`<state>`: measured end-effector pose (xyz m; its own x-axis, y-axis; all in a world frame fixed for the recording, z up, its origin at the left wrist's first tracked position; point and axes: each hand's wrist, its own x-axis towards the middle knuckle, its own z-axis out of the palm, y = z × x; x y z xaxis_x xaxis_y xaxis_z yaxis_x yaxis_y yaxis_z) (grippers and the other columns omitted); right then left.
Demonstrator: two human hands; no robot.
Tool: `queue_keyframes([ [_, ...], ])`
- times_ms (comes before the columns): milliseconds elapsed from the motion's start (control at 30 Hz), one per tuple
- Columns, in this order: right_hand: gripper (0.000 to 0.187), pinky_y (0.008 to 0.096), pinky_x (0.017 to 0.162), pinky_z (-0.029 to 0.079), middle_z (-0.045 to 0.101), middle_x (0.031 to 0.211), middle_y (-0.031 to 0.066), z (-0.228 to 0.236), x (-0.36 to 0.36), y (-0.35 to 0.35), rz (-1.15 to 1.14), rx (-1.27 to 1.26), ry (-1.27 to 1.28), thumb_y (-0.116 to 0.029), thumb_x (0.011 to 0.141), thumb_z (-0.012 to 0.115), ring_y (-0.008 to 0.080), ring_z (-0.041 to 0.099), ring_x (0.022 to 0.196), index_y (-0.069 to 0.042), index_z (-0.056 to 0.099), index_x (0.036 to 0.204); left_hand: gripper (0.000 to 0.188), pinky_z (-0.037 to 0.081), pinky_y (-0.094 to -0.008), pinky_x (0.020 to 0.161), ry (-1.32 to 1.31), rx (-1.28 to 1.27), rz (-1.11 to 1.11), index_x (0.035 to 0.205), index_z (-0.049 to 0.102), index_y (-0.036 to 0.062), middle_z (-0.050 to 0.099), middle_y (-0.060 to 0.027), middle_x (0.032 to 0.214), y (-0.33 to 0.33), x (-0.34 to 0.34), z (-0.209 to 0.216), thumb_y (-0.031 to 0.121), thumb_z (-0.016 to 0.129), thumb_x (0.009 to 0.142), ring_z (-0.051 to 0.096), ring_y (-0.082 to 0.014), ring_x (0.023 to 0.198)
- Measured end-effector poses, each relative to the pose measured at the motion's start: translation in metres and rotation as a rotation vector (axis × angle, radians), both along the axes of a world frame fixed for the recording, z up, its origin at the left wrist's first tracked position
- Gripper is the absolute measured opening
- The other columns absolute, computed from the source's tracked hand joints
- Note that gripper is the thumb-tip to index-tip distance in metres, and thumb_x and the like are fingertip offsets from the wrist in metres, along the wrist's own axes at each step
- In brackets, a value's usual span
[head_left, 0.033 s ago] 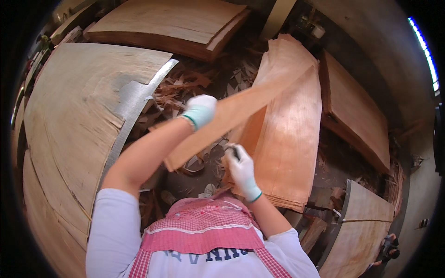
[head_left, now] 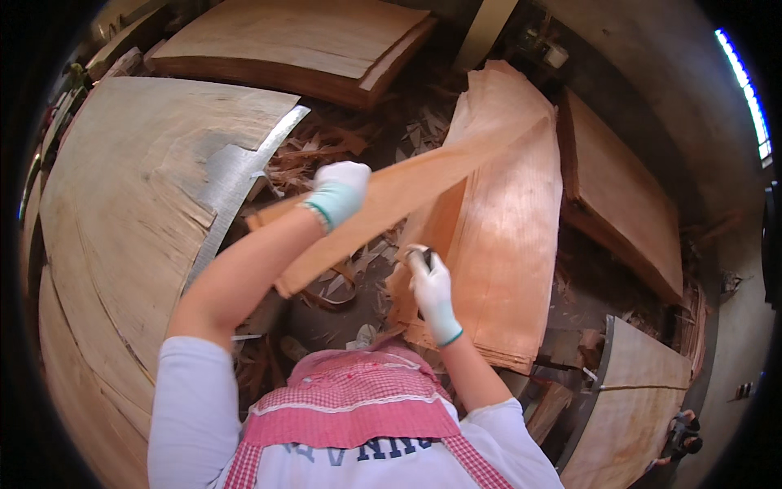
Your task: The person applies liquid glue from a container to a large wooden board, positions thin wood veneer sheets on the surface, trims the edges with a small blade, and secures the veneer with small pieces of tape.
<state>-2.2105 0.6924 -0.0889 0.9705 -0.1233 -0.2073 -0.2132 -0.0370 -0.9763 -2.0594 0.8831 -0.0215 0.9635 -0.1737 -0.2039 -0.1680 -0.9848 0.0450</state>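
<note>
My left hand, in a white glove with a green cuff, is closed on a long, thin strip of wood veneer. The strip slants up to the right, its far end over a tall stack of reddish veneer sheets. Near the stack's left edge, my gloved right hand is closed around a small dark object, whose kind I cannot make out. The left hand and the strip's near end are slightly blurred.
On the left lies a wide pale wood sheet with a torn edge. More veneer stacks stand at the back and right. Veneer scraps litter the floor. Another person is at the far lower right.
My left hand has moved left and slightly up, carrying the veneer strip's near end with it. My right hand has shifted a little to the right.
</note>
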Motion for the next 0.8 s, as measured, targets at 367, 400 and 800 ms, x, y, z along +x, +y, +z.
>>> queue_keyframes([
  [367, 0.020, 0.0261, 0.042, 0.036, 0.057, 0.076, 0.0038, -0.074, 0.219, 0.020, -0.426, 0.956, 0.131, -0.029, 0.099, 0.052, 0.0119, 0.051, 0.057, -0.011, 0.058, 0.106, 0.035, 0.049, -0.0351, 0.064, -0.686, 0.064, -0.345, 0.106, 0.063, 0.0049, 0.059, -0.0051, 0.085, 0.109, -0.178, 0.162, 0.010, 0.062, 0.071, 0.060, -0.0217, 0.075],
  [400, 0.014, 0.0270, 0.044, 0.040, 0.060, 0.072, 0.0030, -0.051, 0.217, 0.062, -0.349, 1.016, 0.071, -0.023, 0.095, 0.058, 0.0123, 0.055, 0.056, -0.012, 0.066, 0.092, 0.032, 0.047, -0.0329, 0.057, -0.714, 0.115, -0.336, 0.098, 0.062, 0.0055, 0.053, -0.0037, 0.077, 0.123, -0.196, 0.166, 0.008, 0.063, 0.067, 0.057, -0.0191, 0.067],
  [800, 0.025, 0.0308, 0.075, 0.043, 0.058, 0.102, 0.0065, 0.157, 0.290, 0.197, -0.048, 0.611, -0.517, -0.024, 0.100, 0.046, 0.0181, 0.055, 0.088, -0.006, 0.055, 0.114, 0.028, 0.051, -0.0434, 0.070, -0.184, -0.712, 0.373, 0.115, 0.058, 0.0067, 0.064, -0.0202, 0.094, 0.301, -0.238, 0.059, 0.014, 0.055, 0.088, 0.063, -0.0382, 0.083],
])
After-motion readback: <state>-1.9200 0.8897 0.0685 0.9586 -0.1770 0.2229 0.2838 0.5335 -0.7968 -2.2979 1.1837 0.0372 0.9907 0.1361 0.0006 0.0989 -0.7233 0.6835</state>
